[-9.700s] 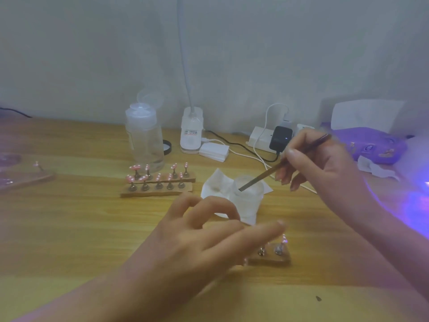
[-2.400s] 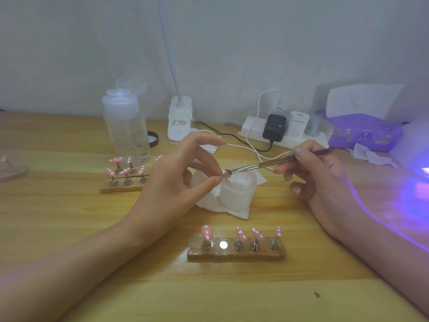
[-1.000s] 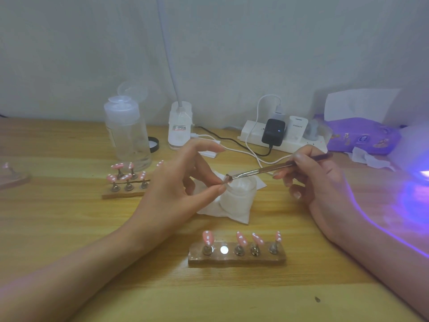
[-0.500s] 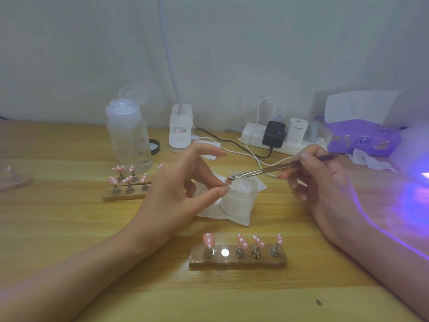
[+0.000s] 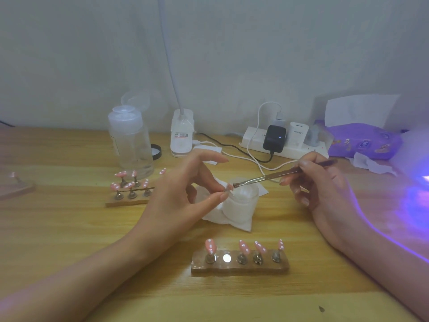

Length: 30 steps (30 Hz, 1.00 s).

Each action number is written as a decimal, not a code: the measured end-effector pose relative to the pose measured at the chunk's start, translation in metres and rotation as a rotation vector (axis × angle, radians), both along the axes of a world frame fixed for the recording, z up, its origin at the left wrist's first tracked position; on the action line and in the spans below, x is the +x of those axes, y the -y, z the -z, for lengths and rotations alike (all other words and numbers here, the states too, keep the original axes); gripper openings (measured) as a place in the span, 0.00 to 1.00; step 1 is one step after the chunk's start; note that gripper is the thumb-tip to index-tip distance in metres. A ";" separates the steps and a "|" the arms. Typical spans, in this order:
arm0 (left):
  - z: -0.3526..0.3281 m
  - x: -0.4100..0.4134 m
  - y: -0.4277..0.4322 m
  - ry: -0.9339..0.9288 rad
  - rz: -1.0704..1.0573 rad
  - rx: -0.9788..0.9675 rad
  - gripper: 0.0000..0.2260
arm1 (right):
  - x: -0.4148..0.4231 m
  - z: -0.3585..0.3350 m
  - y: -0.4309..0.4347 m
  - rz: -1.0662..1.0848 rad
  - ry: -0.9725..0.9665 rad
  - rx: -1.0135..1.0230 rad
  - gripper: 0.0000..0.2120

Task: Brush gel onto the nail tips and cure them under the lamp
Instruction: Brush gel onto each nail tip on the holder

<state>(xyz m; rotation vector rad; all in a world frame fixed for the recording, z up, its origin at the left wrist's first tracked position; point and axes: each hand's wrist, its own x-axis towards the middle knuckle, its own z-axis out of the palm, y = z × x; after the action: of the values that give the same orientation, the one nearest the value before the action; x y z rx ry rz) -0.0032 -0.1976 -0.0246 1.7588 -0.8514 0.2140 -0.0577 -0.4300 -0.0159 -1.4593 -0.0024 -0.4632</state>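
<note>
Pink tip (image 5: 228, 188) sits in left grip (image 5: 183, 196) (brush (image 5: 267, 177) beside).

Pink nail tips (image 5: 243, 247) dotted white on a brown holder (image 5: 240, 268) in front of the milky-white jar (image 5: 241, 205); behind the jar, a black charger (image 5: 274, 138) in a white power strip (image 5: 297, 152); to its right, a purple patterned tissue pack (image 5: 364, 140) and violet glow (image 5: 415, 205)

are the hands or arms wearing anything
Nothing worn shows: left hand and right hand are bare, no gloves, rings or watch; left forearm and right forearm show no sleeves. Fingernails are long. Violet light rims the right forearm.
</note>
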 end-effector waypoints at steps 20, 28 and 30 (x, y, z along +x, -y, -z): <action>-0.002 -0.002 0.001 0.039 -0.025 0.018 0.18 | -0.001 -0.001 -0.001 -0.058 -0.040 0.015 0.13; -0.002 -0.002 0.001 0.041 -0.041 0.025 0.20 | -0.002 -0.001 -0.001 -0.066 -0.037 0.000 0.12; -0.002 -0.002 0.000 0.044 -0.041 0.032 0.20 | -0.001 0.000 -0.001 -0.038 -0.050 -0.021 0.13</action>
<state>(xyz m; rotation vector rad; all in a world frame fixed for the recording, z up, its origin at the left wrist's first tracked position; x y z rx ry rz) -0.0055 -0.1977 -0.0228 1.8082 -0.8546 0.2684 -0.0587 -0.4290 -0.0163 -1.4885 0.0043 -0.3967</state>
